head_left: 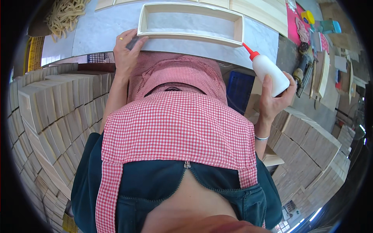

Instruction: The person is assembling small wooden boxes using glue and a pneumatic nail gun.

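A long rectangular wooden frame [190, 37] of thin pale boards lies on the grey-white marbled tabletop. My left hand [126, 52] grips its near left corner, the thumb against the near side and the fingers at the left end. In my right hand [275, 101] is a white glue bottle [269, 72] with a red pointed nozzle. The bottle is tilted, and its nozzle tip is at the frame's near right corner; whether glue is coming out is too small to tell.
Pale boards [260, 11] lie along the table's far side. A heap of rubber bands [66, 15] is at far left. Stacks of wooden pieces stand left [58, 105] and right [307, 139]. A blue crate [239, 91] sits below the table edge. Tools and a jar [330, 26] lie far right.
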A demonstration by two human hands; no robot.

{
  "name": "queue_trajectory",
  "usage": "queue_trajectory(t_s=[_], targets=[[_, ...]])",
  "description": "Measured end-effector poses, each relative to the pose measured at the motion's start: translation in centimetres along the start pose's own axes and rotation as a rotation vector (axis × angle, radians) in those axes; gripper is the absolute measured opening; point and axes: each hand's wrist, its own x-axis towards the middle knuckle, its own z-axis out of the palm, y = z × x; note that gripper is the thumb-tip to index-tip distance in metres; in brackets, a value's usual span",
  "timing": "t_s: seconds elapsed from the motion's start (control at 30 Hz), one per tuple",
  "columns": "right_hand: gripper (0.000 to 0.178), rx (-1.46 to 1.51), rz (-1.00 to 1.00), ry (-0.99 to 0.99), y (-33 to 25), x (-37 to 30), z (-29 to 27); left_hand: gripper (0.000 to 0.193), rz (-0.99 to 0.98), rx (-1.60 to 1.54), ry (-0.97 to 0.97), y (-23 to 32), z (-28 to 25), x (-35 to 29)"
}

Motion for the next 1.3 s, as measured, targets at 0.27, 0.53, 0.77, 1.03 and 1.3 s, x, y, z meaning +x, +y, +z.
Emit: queue_trajectory(t_s=[0.27,0.53,0.77,1.03,1.3], targets=[[0.042,0.097,0.173,0.301,4.4,5.2,1.3,0.040,-0.023,0.071,-0.021,-0.3,-0.7,-0.1],[0.043,-0.231,0.008,0.446,19.3,24.6,3.7,0.039,0.013,0.038,-0.092,-0.2,-0.2,0.3],[0.044,-0.560,0.141,0.184,25.0,32.9,6.0,0.038,-0.040,0.033,-0.147,-1.2,-1.4,-0.1],[0.064,-0.955,0.357,0.320,30.9,31.4,-14.2,0.039,-0.143,-0.050,-0.185,-1.0,-2.0,0.8],[0.090,-0.819,0.769,-0.022,39.2,23.4,-26.1,0.038,-0.182,-0.089,-0.227,-0.5,-2.0,1.3]])
